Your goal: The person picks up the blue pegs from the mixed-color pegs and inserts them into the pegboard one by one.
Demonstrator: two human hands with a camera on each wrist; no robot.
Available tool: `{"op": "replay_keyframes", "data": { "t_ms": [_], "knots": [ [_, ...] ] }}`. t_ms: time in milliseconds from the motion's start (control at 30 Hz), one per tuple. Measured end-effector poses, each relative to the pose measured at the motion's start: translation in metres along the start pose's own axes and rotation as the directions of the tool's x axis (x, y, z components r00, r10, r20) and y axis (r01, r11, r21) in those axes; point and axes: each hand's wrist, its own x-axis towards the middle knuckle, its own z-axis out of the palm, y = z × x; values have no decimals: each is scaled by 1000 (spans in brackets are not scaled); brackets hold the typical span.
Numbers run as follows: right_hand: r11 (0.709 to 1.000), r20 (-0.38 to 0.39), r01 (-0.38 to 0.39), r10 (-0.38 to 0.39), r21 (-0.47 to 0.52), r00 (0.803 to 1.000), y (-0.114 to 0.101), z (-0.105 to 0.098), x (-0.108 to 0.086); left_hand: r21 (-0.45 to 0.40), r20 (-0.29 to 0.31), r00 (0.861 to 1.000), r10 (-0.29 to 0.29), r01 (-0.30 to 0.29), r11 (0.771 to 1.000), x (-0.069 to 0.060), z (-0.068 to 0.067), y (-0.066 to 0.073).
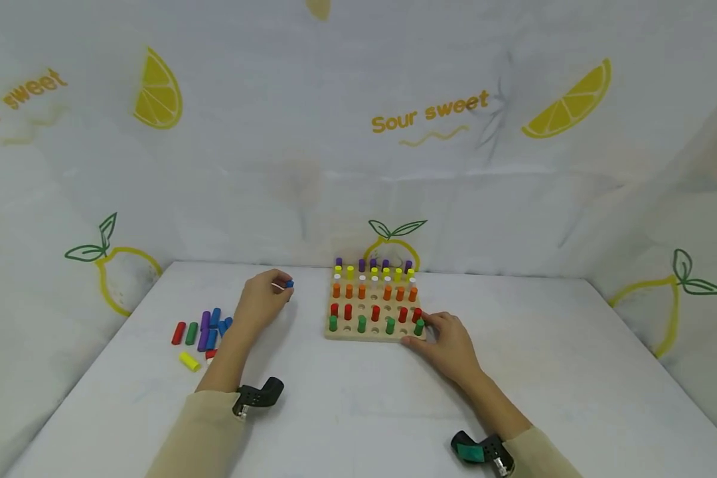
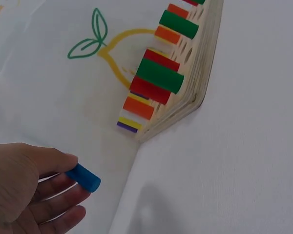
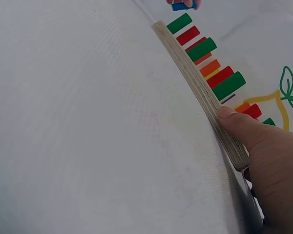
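Note:
A blue peg (image 2: 87, 179) is pinched between the thumb and fingers of my left hand (image 1: 261, 302), raised to the left of a wooden pegboard (image 1: 358, 335). The board holds rows of upright pegs: purple at the back, then yellow, white, orange, red, and green (image 1: 361, 324) in front. Open holes show between some pegs in the front rows. My right hand (image 1: 451, 346) grips the board's near right corner. Its thumb (image 3: 228, 113) lies along the front edge; in the right wrist view the other fingers are mostly hidden.
On the left of the white table (image 1: 358, 411) lies a loose group of pegs, among them a red peg (image 1: 178, 332), a green peg (image 1: 192, 333) and a yellow peg (image 1: 189, 361). My left forearm partly covers this group. A lemon-printed cloth (image 1: 275, 166) hangs behind the table.

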Motion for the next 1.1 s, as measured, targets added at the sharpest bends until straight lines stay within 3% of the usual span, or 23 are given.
{"op": "replay_keyframes", "data": {
  "t_ms": [100, 300, 400, 533, 700, 900, 1100],
  "knots": [
    [1000, -3, 3, -3, 12, 1000, -1, 3, 0, -16, 8, 1000, 0, 1, 1000, -1, 3, 7],
    [1000, -7, -1, 1, -9, 1000, 7, -4, -4, -54, 28, 999, -32, 34, 998, 6, 34, 29],
    [1000, -11, -11, 12, 9, 1000, 7, -4, -3, -97, 12, 1000, -18, 20, 995, 11, 47, 38],
    [999, 1, -22, 22, 41, 1000, 4, 0, -2, -104, -12, 999, 40, -41, 994, 12, 60, 40],
    [999, 3, -5, 5, 46, 1000, 1, 6, 0, -78, -77, 992, 104, -110, 991, 8, 61, 35],
    [1000, -9, -5, 5, 30, 1000, 1, 6, 1, -68, -35, 991, 132, -135, 989, 8, 62, 33],
    [999, 8, -21, 20, 37, 1000, 2, 4, 2, -74, -2, 995, 100, -99, 992, 8, 65, 31]
  ]
}}
